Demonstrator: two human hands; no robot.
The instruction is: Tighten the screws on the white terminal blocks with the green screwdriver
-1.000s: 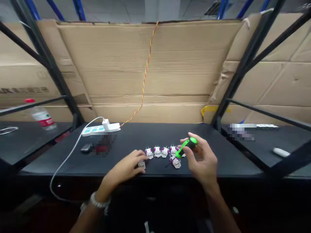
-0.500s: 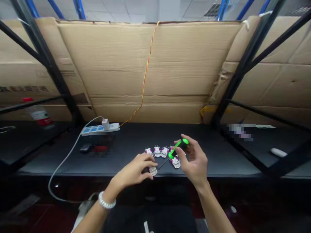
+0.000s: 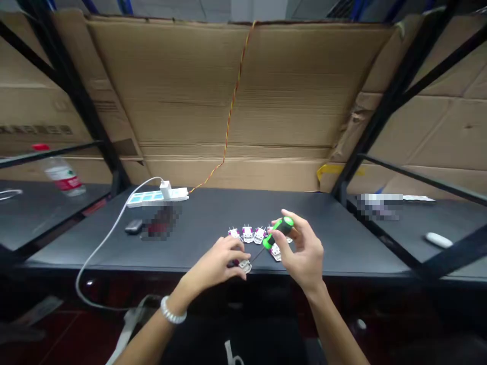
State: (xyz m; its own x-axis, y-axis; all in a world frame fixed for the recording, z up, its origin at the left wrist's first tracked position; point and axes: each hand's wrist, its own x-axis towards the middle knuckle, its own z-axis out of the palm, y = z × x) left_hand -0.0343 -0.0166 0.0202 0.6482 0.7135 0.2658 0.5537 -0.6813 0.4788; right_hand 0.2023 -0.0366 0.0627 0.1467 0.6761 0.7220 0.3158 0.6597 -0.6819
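Observation:
My right hand [image 3: 302,252] grips a green and black screwdriver [image 3: 279,231], tilted so its thin shaft slants down to the left. The shaft's tip is at or very near a small white and purple part [image 3: 245,265] close to the shelf's front edge. Around that part curl the thumb and fingers of my left hand [image 3: 218,261], holding it against the black surface. Several like parts [image 3: 247,234] stand in a row just behind, with metal prongs pointing away from me. Another white part [image 3: 276,252] lies beside my right hand, partly covered by it.
A white power strip [image 3: 158,196] with a plugged-in cable lies at the back left, a small dark box [image 3: 134,226] before it. Black rack posts [image 3: 375,116] rise on both sides. A bottle [image 3: 65,177] stands far left; a white oblong object [image 3: 439,240] lies right.
My left hand and the part in it have shifted slightly right, toward the screwdriver tip. The right hand with the screwdriver has barely moved. The camera view has shifted a little.

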